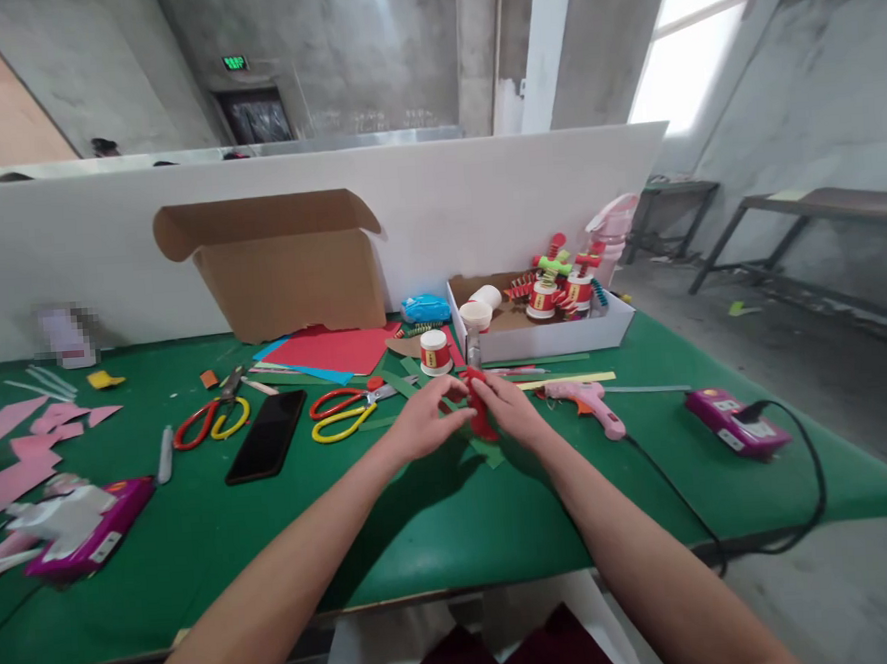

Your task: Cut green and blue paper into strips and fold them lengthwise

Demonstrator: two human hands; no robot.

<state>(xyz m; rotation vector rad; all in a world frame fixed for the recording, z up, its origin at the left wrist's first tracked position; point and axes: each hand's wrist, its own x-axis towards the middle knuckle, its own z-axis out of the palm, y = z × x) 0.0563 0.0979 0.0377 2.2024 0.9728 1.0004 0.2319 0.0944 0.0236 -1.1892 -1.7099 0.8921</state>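
Note:
My right hand (pixel 514 410) is closed round a red piece (pixel 483 422), apparently rolled paper, upright over the table. My left hand (pixel 428 419) meets it from the other side, thumb and curled forefinger at its edge. Just above the red piece shows a clear, silvery narrow thing (pixel 474 348); whether the two are joined I cannot tell. Behind my left hand stands a small white paper cup (pixel 435 353) with a red band. Green paper strips (pixel 490 453) lie under and behind my hands. Red-and-yellow-handled scissors (pixel 343 414) rest left of my left hand.
A white box (pixel 549 341) holds cups and spring figures. To the right lie a pink glue gun (pixel 587 403) and a purple power box (pixel 739 424) with a cord. Leftward are a phone (pixel 267 436), more scissors (pixel 212 414) and another purple box (pixel 99 533). Red paper (pixel 339 350) lies behind.

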